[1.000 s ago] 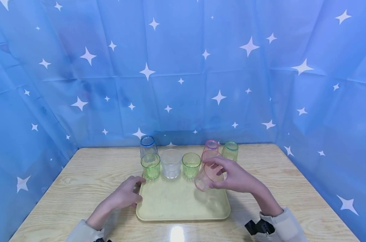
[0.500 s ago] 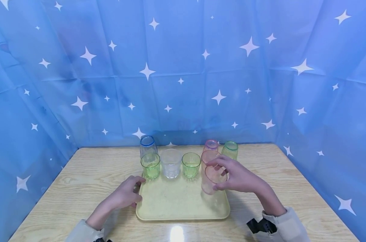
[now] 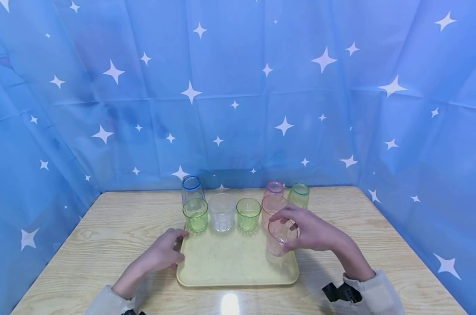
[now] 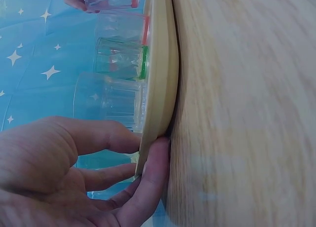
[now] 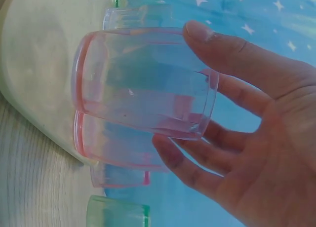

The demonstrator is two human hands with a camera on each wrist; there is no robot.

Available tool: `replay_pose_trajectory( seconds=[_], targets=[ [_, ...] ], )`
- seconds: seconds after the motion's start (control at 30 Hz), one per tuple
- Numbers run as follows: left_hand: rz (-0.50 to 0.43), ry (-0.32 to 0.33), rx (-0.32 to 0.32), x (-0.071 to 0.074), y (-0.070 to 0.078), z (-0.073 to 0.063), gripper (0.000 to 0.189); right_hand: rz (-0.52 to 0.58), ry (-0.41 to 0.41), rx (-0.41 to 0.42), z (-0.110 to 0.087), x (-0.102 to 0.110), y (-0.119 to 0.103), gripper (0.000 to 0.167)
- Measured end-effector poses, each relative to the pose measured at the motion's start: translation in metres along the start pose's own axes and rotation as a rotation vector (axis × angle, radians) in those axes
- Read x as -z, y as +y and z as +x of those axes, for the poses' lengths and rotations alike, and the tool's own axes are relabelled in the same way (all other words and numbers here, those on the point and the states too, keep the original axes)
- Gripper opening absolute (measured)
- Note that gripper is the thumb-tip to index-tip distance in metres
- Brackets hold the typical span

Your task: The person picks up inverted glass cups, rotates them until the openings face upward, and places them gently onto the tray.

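Note:
At the tray's right side, my right hand (image 3: pixel 310 229) grips a see-through pink glass (image 3: pixel 277 248) near its rim, thumb on one side and fingers on the other. The glass stands upright, its base low over the tray in the right wrist view. A second pink glass (image 5: pixel 116 143) is right beside it. My left hand (image 3: pixel 165 251) pinches the left edge of the cream tray (image 3: pixel 238 269), thumb and fingers on opposite faces in the left wrist view. Along the tray's back stand a green glass (image 3: pixel 196 222), a clear glass (image 3: pixel 223 221) and another green glass (image 3: pixel 248 222).
Behind the tray, upside-down glasses stand on the wooden table (image 3: pixel 131 214): a blue-rimmed glass (image 3: pixel 191 192) at left, a pink-rimmed glass (image 3: pixel 274 189) and a green-rimmed glass (image 3: pixel 301 197) at right. A blue star-patterned curtain (image 3: pixel 238 122) surrounds the table's back and sides.
The held pink glass has gone from tilted to upright, shifting slightly right and toward the front with my right hand. My left hand keeps its place at the tray.

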State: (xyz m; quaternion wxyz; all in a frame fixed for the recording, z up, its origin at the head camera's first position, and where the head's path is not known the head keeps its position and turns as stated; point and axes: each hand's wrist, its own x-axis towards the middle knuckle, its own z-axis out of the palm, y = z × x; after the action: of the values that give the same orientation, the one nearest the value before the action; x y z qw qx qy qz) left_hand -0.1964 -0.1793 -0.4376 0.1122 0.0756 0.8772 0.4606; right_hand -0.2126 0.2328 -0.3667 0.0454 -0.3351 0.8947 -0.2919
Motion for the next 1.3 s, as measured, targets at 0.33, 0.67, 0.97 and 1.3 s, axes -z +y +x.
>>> replay_pose_trajectory(
  seconds=[0.33,0.67,0.97,1.3],
  targets=[
    [0.018,0.005,-0.002,0.000,-0.001,-0.001,0.071,-0.073,-0.020,-0.023,-0.001,-0.002,-0.006,0.062],
    [0.032,0.008,-0.002,-0.001,0.000,-0.001,0.070,-0.144,-0.039,-0.077,-0.002,-0.006,-0.011,0.067],
    [0.043,0.010,0.003,-0.001,0.000,0.000,0.070,-0.172,-0.048,-0.096,-0.002,-0.008,-0.012,0.066],
    [0.046,0.010,0.012,-0.001,0.001,-0.001,0.069,-0.181,-0.056,-0.061,-0.001,-0.007,-0.009,0.065]
  ],
)
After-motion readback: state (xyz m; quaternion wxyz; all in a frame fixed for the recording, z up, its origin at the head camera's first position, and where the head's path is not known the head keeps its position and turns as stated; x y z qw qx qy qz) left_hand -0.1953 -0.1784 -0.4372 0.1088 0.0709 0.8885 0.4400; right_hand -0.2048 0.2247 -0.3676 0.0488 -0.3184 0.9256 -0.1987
